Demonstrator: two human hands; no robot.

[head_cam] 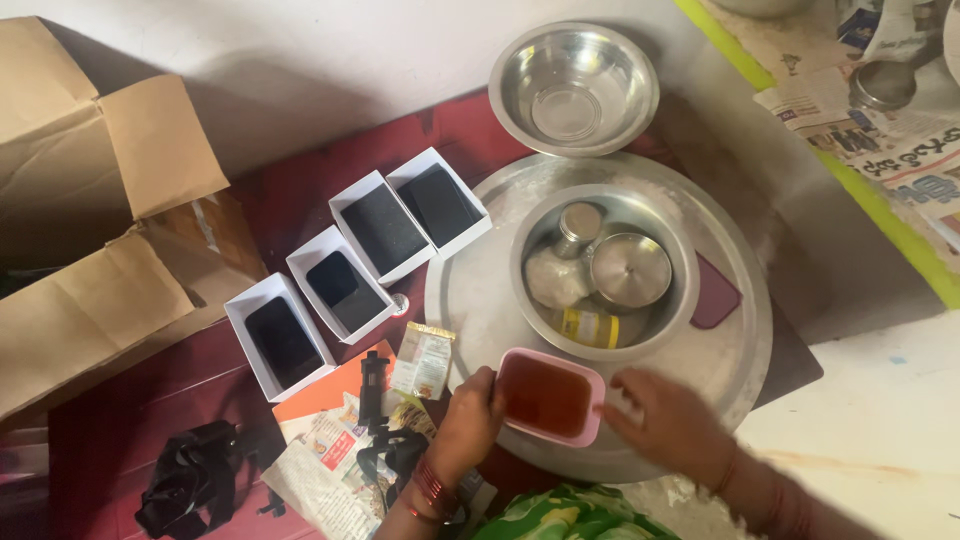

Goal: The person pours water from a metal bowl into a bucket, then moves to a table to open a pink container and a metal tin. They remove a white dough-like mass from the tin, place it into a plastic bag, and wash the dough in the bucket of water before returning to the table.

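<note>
A small pink square container [549, 396] with reddish-brown contents sits on the near edge of a large round steel tray [735, 300]. My left hand [468, 418], with red bangles at the wrist, grips the container's left side. Blurred, my right hand [665, 420] hovers just right of the container, fingers spread, holding nothing. On the tray stands a steel bowl [675, 300] holding a small lidded steel tin [629, 268], a steel cup [578, 224], a whitish pouch [555, 277] and a yellow-labelled bottle [590, 326].
An empty steel bowl [573, 87] sits behind the tray. Several white open boxes with black inserts [358, 270] line up at left. A cardboard box [95, 220], a sachet [422, 360], papers [325, 450] and a black strap [190, 480] lie nearby. Newspaper [900, 150] covers the right.
</note>
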